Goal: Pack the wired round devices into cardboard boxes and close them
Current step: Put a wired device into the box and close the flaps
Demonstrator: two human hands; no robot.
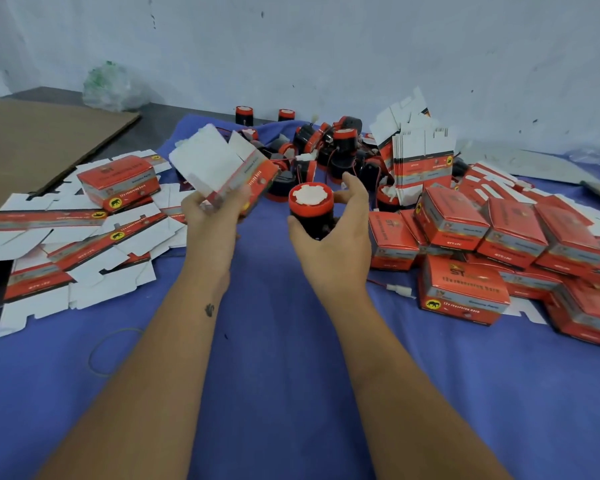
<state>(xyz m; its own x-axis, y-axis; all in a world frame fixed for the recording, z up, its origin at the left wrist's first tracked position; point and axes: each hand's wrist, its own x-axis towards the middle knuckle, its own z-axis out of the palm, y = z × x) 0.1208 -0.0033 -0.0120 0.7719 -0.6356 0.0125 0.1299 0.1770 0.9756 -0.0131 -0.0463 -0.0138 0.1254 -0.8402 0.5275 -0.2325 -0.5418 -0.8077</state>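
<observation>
Left hand [212, 211] is gripping an open red cardboard box [229, 168]; right hand [329, 223] is clutching a red-capped black round device [310, 207]; closed boxes [499, 244] are piling right of it, unpacked devices [329, 147] waiting beyond.

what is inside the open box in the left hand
Only the white inner faces of the open box show in the left hand. Its flaps hide the inside. The right hand holds a round device outside it.
</observation>
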